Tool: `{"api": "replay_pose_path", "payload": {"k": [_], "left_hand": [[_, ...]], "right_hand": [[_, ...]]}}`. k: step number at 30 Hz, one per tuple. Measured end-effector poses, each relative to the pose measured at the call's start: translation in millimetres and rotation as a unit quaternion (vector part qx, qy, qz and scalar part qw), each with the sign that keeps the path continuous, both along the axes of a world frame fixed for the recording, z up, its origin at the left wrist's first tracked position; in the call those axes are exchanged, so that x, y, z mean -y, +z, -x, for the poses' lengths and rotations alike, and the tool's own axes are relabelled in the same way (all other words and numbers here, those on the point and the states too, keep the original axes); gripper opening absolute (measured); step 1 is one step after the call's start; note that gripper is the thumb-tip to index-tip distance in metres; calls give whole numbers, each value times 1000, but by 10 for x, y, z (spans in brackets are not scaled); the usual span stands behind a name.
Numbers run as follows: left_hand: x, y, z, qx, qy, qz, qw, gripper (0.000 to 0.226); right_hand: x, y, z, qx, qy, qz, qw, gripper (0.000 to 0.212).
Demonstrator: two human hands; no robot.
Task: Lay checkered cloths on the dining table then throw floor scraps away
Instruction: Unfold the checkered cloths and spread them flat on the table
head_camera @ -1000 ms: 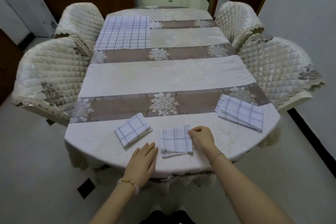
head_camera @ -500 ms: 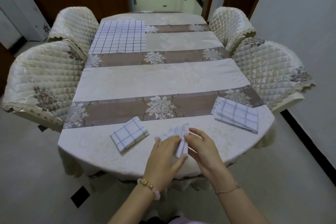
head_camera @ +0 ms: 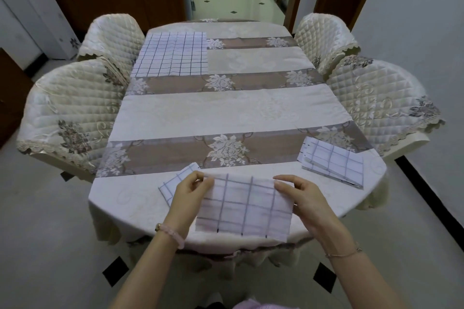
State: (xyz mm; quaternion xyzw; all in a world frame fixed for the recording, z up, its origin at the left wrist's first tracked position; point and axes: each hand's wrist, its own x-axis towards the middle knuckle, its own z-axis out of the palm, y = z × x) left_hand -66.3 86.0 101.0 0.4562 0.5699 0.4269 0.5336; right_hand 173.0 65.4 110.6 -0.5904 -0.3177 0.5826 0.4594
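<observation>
Head view | your left hand point(head_camera: 188, 197) and right hand point(head_camera: 302, 197) pinched the checkered cloth point(head_camera: 244, 208) by its top corners | thin white fabric, dark grid, half-unfolded rectangle near the dining table point(head_camera: 233, 110) edge.

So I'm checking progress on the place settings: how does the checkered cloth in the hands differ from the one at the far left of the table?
The held cloth is only partly unfolded, gripped at its top corners by the left hand and right hand; the far cloth lies fully spread and flat, untouched. The held cloth hangs at the near table edge; the far cloth sits at the far-left place. Both are white with dark grid lines.
</observation>
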Motion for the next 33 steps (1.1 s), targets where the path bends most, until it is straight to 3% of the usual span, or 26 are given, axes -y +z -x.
{"api": "replay_pose_path", "payload": {"k": [3,9,14,15,17,19,22,24,30,33], "left_hand": [[-26,-30,16,-10,3,9,1000,25],[-69,-143,37,-16,95,65,993,21],[-118,-164,77,-44,119,69,989,8],[-97,-153,64,-75,116,56,989,8],[-23,-121,24,-185,86,-24,979,30],[79,-28,-92,-242,-2,-123,963,38],[268,87,-348,-241,-172,-180,938,39],[354,102,-455,-230,-217,-201,927,49],[399,118,-475,-171,-193,-185,949,43],[371,141,-417,-106,-195,-127,967,45]], "right_hand": [[-15,-6,20,6,12,2,1000,8],[31,-24,141,-82,53,30,995,19],[163,-63,205,-85,57,55,993,13],[178,-64,210,-85,41,50,994,12],[187,-64,222,-91,5,38,995,11],[181,-61,243,-105,-19,24,994,13],[174,-31,293,-139,-15,2,990,16],[172,-10,309,-159,1,-17,987,18],[146,-17,312,-149,42,-33,987,25],[131,-35,331,-149,41,-25,988,22]]}}
